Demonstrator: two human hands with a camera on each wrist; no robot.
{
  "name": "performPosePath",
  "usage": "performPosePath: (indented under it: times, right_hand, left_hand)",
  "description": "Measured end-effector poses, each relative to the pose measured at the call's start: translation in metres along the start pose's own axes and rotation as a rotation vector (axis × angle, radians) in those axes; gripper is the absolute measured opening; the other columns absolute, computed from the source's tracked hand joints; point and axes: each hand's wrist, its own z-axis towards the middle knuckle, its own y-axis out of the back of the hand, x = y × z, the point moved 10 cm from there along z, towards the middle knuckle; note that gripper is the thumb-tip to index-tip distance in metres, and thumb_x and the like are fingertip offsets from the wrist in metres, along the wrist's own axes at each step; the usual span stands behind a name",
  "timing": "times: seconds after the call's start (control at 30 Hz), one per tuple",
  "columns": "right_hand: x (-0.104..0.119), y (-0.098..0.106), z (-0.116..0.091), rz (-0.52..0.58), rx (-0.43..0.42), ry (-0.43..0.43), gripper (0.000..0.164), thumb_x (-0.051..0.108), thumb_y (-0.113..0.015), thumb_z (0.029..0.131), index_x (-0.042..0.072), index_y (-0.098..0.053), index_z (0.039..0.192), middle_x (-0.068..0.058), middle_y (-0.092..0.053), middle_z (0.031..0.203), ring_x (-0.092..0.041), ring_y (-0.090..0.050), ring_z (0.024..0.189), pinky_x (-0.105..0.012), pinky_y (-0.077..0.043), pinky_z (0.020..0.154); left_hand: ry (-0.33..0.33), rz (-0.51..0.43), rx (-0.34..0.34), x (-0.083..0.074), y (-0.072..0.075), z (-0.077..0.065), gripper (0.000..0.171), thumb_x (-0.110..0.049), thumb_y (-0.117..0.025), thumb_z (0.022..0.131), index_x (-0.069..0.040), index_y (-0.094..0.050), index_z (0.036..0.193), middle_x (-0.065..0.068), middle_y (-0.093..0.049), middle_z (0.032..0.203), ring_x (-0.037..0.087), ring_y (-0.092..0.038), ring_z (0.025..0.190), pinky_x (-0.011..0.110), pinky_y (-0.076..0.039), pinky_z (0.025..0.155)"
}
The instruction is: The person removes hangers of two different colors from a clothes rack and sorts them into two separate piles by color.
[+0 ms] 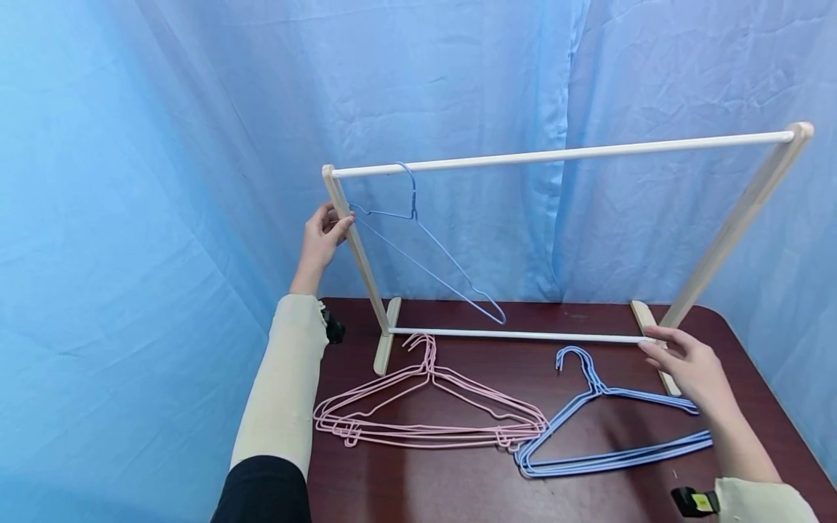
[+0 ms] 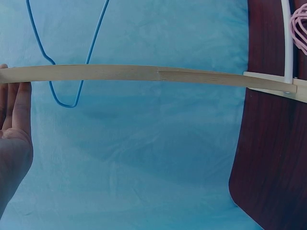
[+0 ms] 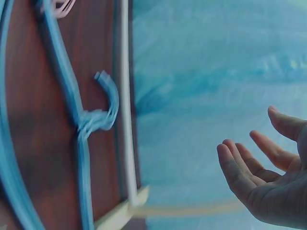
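A small clothes rack has a white top bar (image 1: 562, 155) and a lower bar (image 1: 510, 334) between two wooden posts. My left hand (image 1: 320, 236) grips the left post (image 1: 365, 269) below its top end, thumb in front and fingers behind. One blue clothes hanger (image 1: 413, 196) hangs by its hook from the top bar, close to that post. My right hand (image 1: 693, 363) holds nothing; its fingers are spread and slightly bent in the right wrist view. It is nearest to the rack's lower right corner, above a stack of blue hangers (image 1: 593, 381), part of which it hides.
Several pink hangers (image 1: 428, 356) lie stacked on the dark red-brown table (image 1: 458, 487), touching the blue stack at their right end. Wooden feet (image 1: 387, 341) carry the rack. A blue curtain (image 1: 445, 87) hangs behind and to the left. The right post (image 1: 732, 225) leans in view.
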Motion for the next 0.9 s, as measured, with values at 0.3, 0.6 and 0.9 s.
performPosePath:
  times: [0.3, 0.6, 0.9]
  right_hand:
    - [0.063, -0.043, 0.011, 0.121, 0.033, 0.159, 0.046, 0.028, -0.062, 0.1, 0.0, -0.056, 0.135, 0.014, -0.064, 0.12, 0.019, -0.061, 0.086, -0.006, -0.051, 0.074]
    - [0.099, -0.089, 0.014, 0.128, 0.068, 0.209, 0.046, 0.029, -0.063, 0.099, 0.004, -0.057, 0.137, -0.019, -0.063, 0.133, 0.021, -0.056, 0.094, -0.008, -0.051, 0.077]
    - [0.128, -0.141, 0.02, 0.331, 0.169, 0.231, 0.05, 0.017, -0.065, 0.098, 0.001, -0.05, 0.143, -0.027, -0.056, 0.139, 0.011, -0.062, 0.094, -0.018, -0.058, 0.083]
  left_hand:
    - [-0.008, -0.016, 0.006, 0.002, -0.001, 0.001, 0.043, -0.015, -0.058, 0.101, -0.004, -0.051, 0.142, 0.025, -0.059, 0.133, 0.037, -0.059, 0.124, 0.045, -0.051, 0.106]
    - [-0.001, -0.014, -0.001, 0.002, -0.001, 0.001, 0.043, -0.016, -0.058, 0.101, -0.004, -0.051, 0.141, 0.023, -0.06, 0.132, 0.031, -0.061, 0.12, 0.044, -0.051, 0.106]
    - [-0.019, -0.009, -0.006, 0.008, -0.001, 0.006, 0.043, -0.019, -0.059, 0.101, -0.005, -0.052, 0.141, 0.023, -0.06, 0.132, 0.032, -0.061, 0.119, 0.045, -0.052, 0.105]
